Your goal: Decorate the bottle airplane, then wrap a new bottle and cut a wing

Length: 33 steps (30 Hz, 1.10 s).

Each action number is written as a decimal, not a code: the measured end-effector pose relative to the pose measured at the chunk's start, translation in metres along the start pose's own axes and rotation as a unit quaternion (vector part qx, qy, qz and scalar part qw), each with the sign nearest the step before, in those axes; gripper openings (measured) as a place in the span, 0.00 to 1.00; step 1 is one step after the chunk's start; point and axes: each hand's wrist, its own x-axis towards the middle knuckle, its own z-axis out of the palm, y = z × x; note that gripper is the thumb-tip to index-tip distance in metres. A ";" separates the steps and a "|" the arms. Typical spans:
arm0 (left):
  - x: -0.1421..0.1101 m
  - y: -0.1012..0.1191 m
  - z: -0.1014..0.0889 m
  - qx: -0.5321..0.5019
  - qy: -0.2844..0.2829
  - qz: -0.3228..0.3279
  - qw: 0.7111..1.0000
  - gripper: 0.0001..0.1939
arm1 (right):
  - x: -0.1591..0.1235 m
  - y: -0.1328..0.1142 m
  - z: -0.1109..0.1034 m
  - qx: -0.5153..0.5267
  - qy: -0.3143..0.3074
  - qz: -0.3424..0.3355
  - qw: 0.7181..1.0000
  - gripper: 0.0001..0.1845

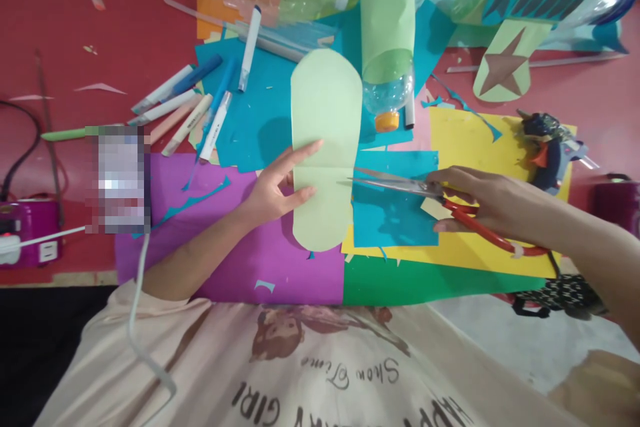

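Note:
My left hand [287, 187] grips a pale green paper cutout [327, 113] by its left edge, thumb and fingers on either side of a crease across it. The cutout is long with rounded ends. In my right hand [475, 197] is a pair of scissors [490, 230] with red handles. Their blades are slightly parted, and the tips reach the cutout's right edge near the crease. Beneath the blades lies a blue paper square [395, 213], with a small pale scrap [431, 208] close to my right fingers.
Purple [225, 267], yellow [500, 153] and green sheets [425, 283] cover the near table. Several markers [215, 127] lie left of the cutout. A bottle wrapped in green paper [387, 20] lies behind, a glue gun [550, 153] at right, a blurred phone-like device [123, 177] at left.

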 end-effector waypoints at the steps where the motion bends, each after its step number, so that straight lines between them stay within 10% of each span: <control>1: -0.001 0.000 0.001 0.015 -0.007 0.003 1.000 0.29 | 0.000 -0.002 0.000 0.001 -0.006 -0.006 1.000 0.44; 33: -0.003 0.000 0.008 0.045 -0.033 0.044 0.997 0.30 | 0.016 -0.018 -0.003 -0.006 -0.020 -0.033 0.999 0.41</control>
